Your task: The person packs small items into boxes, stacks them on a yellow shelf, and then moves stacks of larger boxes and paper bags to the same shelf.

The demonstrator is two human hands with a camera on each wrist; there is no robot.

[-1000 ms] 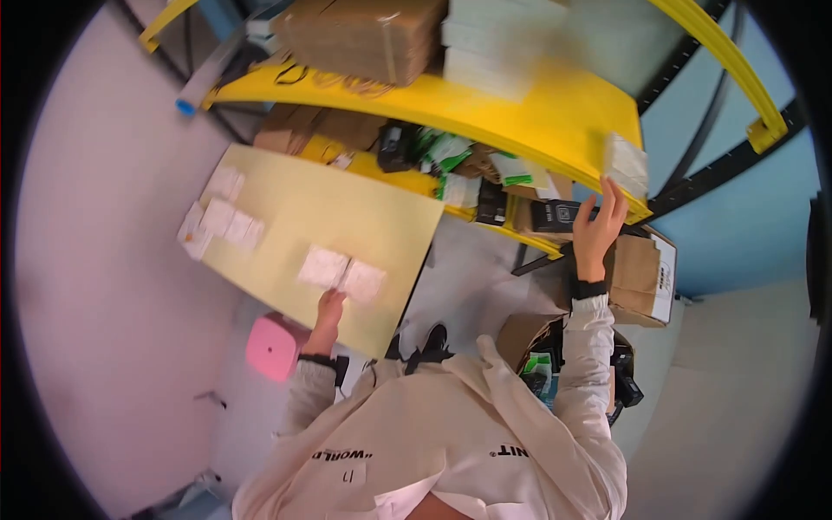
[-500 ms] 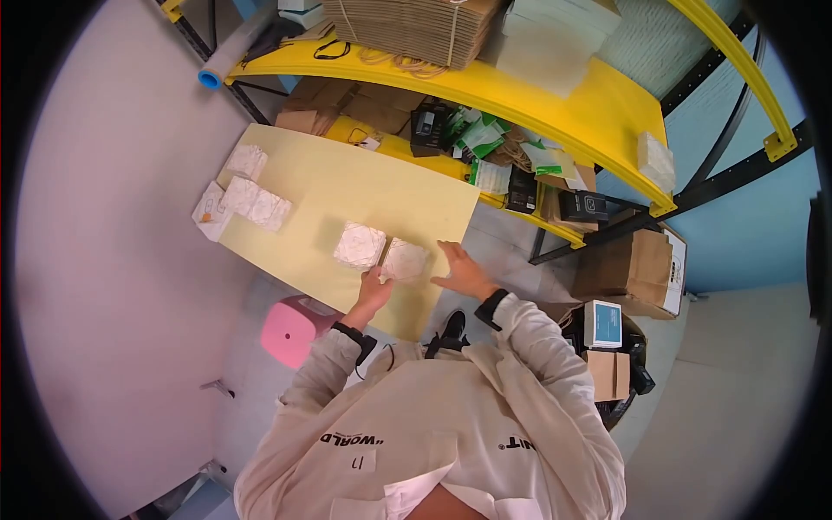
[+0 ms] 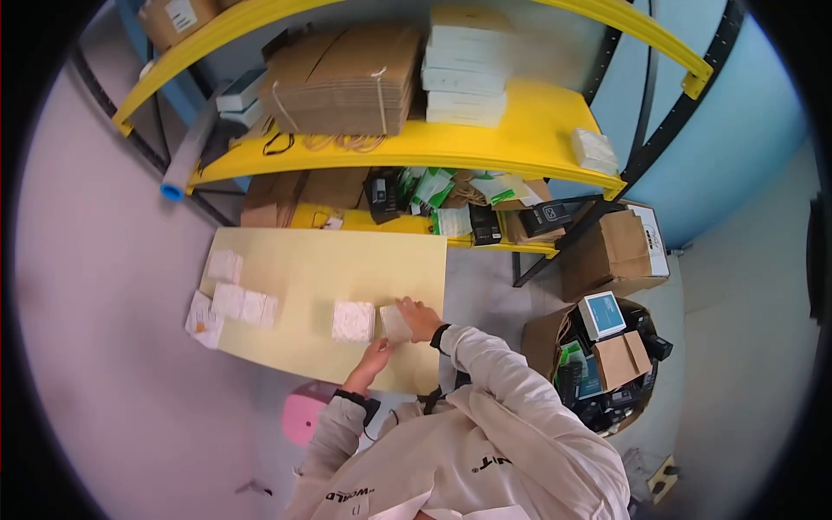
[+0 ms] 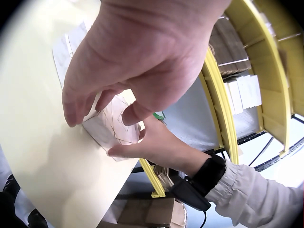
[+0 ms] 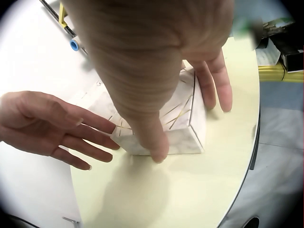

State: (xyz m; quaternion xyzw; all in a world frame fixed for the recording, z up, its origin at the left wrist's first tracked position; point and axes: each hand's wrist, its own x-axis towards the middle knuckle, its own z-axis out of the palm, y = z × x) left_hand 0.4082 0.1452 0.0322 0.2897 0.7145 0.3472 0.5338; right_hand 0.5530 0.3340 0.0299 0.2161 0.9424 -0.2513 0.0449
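Observation:
A small white marbled box with gold lines (image 3: 396, 324) sits near the right end of the pale yellow table (image 3: 321, 260). My right hand (image 3: 420, 321) grips it from above, with the thumb on the front face and the fingers along the opposite side, as the right wrist view shows. At the box's front left corner my left hand (image 3: 371, 362) holds its fingers extended, fingertips right at the corner (image 5: 118, 135). Just left of this box is another white marbled box (image 3: 354, 321), seen from above. My right palm partly hides the held box.
More white boxes (image 3: 245, 305) and a white packet with an orange mark (image 3: 204, 321) lie at the table's left end. Behind is a yellow shelf (image 3: 529, 121) bearing cardboard, with a white box (image 3: 594, 151) at its right. A pink stool (image 3: 305, 414) and a filled carton (image 3: 542, 342) stand nearby.
My right hand has come down from beside the shelf to the table and now holds the right-hand box. The left hand stays near the boxes. The head view has shifted.

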